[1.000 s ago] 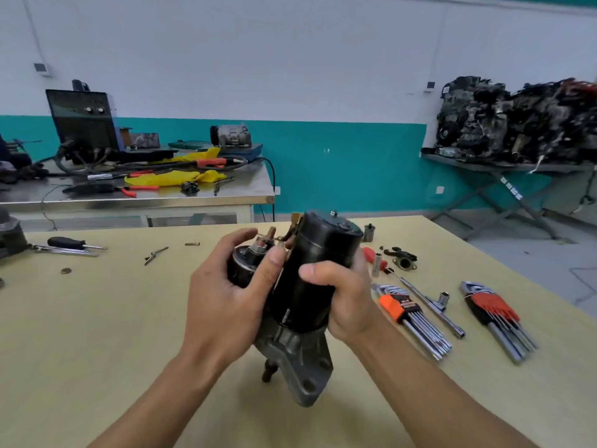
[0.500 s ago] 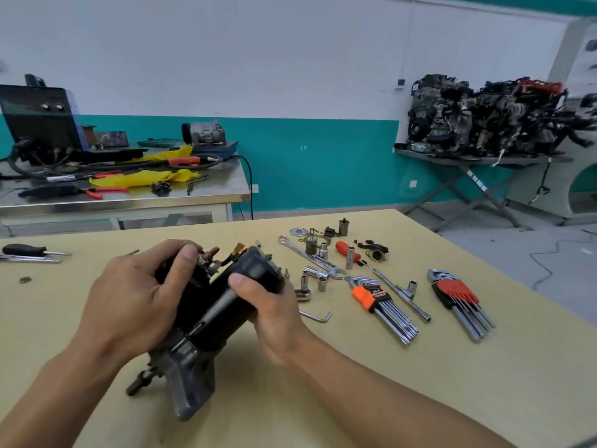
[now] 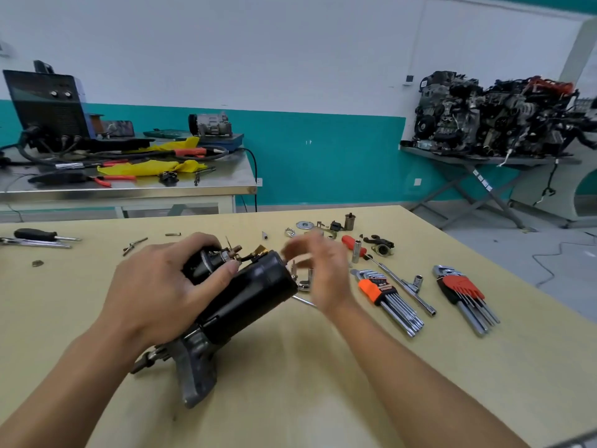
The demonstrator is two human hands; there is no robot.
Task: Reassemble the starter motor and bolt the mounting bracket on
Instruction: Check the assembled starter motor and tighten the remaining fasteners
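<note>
The black starter motor (image 3: 248,299) lies tilted on the tan table (image 3: 290,383), its grey cast nose (image 3: 195,367) down at the near left. My left hand (image 3: 155,292) grips its smaller solenoid cylinder from the left, thumb on top. My right hand (image 3: 323,273) hovers blurred just right of the motor's upper end, fingers loosely spread, holding nothing. Behind that hand lie loose sockets, washers and small metal parts (image 3: 323,231). A small black-and-grey bracket part (image 3: 382,247) sits further right.
Two hex key sets, one with an orange holder (image 3: 381,291) and one with a red holder (image 3: 462,286), lie at the right beside a long socket driver (image 3: 403,286) and a red-handled screwdriver (image 3: 353,245). A black screwdriver (image 3: 38,235) lies far left. A steel bench stands behind.
The motor has been tipped over from upright and laid down to the left. My right hand has let go of its body and moved right, toward the loose parts.
</note>
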